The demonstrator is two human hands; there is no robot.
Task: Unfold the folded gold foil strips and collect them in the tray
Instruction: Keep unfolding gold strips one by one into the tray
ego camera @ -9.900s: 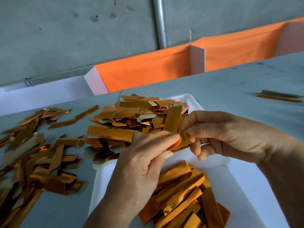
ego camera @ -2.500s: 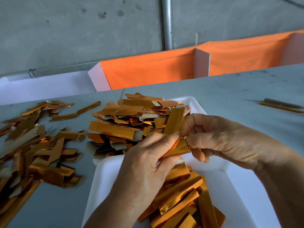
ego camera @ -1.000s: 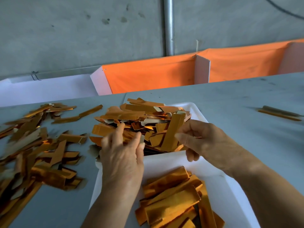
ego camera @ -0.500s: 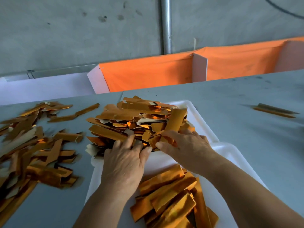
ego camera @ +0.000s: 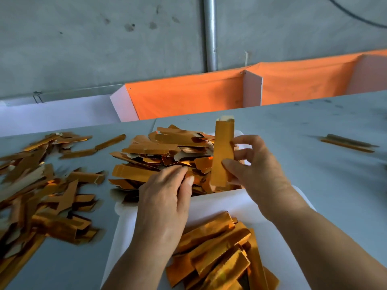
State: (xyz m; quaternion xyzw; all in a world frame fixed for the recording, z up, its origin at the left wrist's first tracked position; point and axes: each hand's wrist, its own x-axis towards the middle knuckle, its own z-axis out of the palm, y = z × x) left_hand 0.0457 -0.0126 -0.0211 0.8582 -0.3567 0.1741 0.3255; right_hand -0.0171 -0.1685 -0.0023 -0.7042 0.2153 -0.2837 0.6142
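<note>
The right hand (ego camera: 254, 170), right of centre in the frame, pinched one gold foil strip (ego camera: 222, 153) between thumb and fingers and held it nearly upright, its pale top end standing above the heap behind it; the left hand (ego camera: 165, 204), just left of it at centre, reached palm-down into the folded pile (ego camera: 167, 151), its curled fingertips pinched together on the strips there, though which strip they had could not be told. That pile lay at the far end of the white tray (ego camera: 219, 204), spilling over its upper left rim; at the near end of the tray, in the lower middle of the frame, lay a looser heap of opened strips (ego camera: 219, 256), overlapping one another. A wide scatter of loose strips (ego camera: 39, 195) covered the grey surface (ego camera: 314, 164) at the left of the frame; two lone strips (ego camera: 347, 143) lay well apart at the right edge. Along the far side of the surface ran an orange cloth barrier (ego camera: 188, 97) with white dividers; behind it rose a grey concrete wall (ego camera: 104, 38) with a metal pipe (ego camera: 210, 32) running straight up it.
</note>
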